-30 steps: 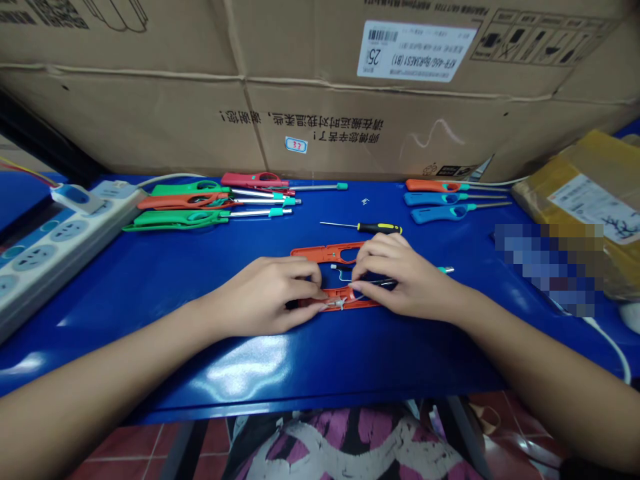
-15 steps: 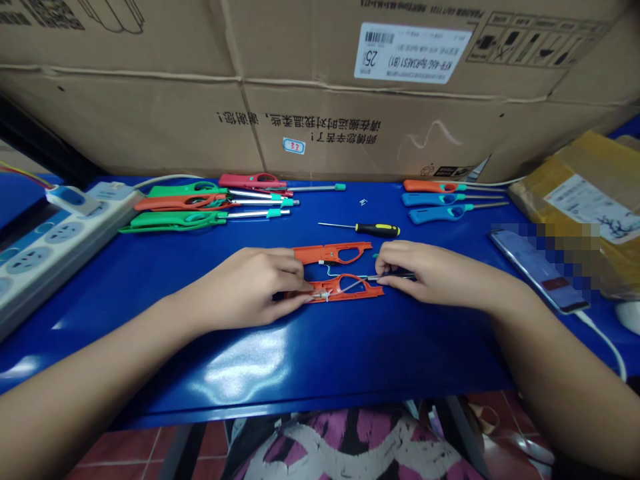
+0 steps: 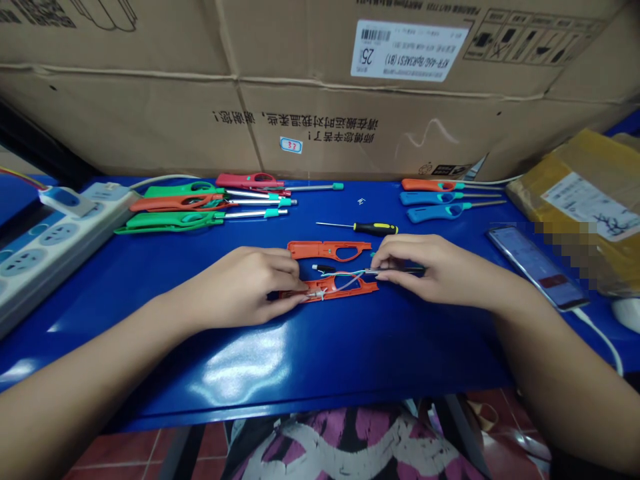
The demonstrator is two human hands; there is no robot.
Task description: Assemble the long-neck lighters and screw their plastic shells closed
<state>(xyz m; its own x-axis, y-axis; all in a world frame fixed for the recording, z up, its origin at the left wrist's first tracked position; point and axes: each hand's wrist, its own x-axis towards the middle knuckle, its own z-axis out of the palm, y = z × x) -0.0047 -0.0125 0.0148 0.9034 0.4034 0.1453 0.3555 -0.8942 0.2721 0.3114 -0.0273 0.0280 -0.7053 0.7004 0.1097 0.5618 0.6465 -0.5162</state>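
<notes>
My left hand (image 3: pixel 260 287) is closed on the left end of the near orange lighter shell half (image 3: pixel 367 287), which lies with its inside up. Some clear and white inner parts (image 3: pixel 317 293) sit in that shell, partly hidden by my fingers. My right hand (image 3: pixel 410 263) pinches a thin metal lighter tube (image 3: pixel 373 271) just above the shell's right end. Thin wires run leftward from the tube to a small black igniter piece (image 3: pixel 325 269). Behind these lies the other orange shell half (image 3: pixel 320 250), apart from both hands.
A black and yellow screwdriver (image 3: pixel 376 229) and small screws (image 3: pixel 361 201) lie farther back. Assembled lighters (image 3: pixel 435 212) are at back right, opened ones (image 3: pixel 175 220) at back left. A power strip (image 3: pixel 65 233) stands left; a phone (image 3: pixel 533 267) and a taped package (image 3: pixel 575 200) are right. A cardboard box (image 3: pixel 300 100) walls the back.
My right hand has lifted slightly with the metal tube. The black igniter piece has come away from the far shell half and now shows between the two halves. My left hand stays put.
</notes>
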